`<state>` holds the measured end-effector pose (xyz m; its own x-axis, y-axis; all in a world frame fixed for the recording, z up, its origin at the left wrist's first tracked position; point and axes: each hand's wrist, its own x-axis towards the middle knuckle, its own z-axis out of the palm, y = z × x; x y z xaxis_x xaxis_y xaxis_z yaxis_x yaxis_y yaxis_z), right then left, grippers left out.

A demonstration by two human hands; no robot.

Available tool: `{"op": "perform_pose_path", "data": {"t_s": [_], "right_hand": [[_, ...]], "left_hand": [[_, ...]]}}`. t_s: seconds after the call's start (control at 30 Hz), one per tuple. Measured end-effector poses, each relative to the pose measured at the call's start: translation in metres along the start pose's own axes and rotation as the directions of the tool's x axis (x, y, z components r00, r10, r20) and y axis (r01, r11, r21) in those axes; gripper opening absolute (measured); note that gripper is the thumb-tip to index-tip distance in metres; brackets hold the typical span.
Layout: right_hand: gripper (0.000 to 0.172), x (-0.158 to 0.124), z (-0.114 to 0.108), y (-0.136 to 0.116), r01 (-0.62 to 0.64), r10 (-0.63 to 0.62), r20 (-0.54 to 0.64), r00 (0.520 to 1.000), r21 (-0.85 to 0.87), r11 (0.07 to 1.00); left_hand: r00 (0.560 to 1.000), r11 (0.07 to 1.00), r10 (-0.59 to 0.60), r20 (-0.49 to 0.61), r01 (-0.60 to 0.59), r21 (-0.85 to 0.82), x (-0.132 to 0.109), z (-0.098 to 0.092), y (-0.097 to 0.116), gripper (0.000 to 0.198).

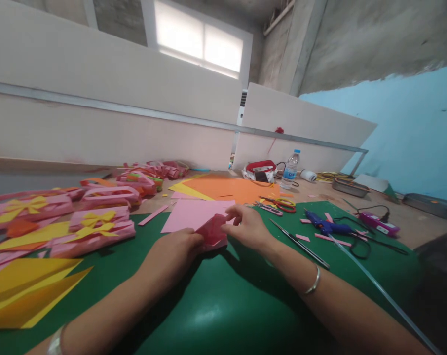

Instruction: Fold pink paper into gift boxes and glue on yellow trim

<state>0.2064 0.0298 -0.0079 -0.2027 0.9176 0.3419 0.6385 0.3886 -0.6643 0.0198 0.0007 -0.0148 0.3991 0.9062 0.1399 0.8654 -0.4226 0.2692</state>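
Pinching the left edge of the folded pink paper (213, 232), the left hand (184, 241) holds it over the green mat (212, 305); the right hand (247, 228) curls its fingers at the right edge — gripping or not, I can't tell. Remotely, I see bare mat nearside, a flat pink sheet (182, 215) behind.

The folded paper (213, 231) is pink, the mat (216, 305) green, the bows (25, 206) yellow, the glue gun (325, 226) blue

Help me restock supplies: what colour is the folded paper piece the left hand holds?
Pink; the folded paper piece shows best in the head view.
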Motion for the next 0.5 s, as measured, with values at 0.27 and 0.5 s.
{"op": "perform_pose_path", "data": {"t_s": [0.27, 0.5], "right_hand": [[0.008, 0.006, 0.002, 0.001, 0.018, 0.004, 0.148, 0.989, -0.151, 0.988], [0.010, 0.004, -0.005, -0.009, 0.146, -0.114, 0.137, 0.984, -0.248, 0.958]], "left_hand": [[0.997, 0.992, 0.054, -0.064, -0.060, -0.111, 0.004, 0.003, -0.006, 0.031], [0.983, 0.952, -0.104, -0.151, 0.054, -0.303, 0.003, 0.000, -0.002, 0.019]]}}
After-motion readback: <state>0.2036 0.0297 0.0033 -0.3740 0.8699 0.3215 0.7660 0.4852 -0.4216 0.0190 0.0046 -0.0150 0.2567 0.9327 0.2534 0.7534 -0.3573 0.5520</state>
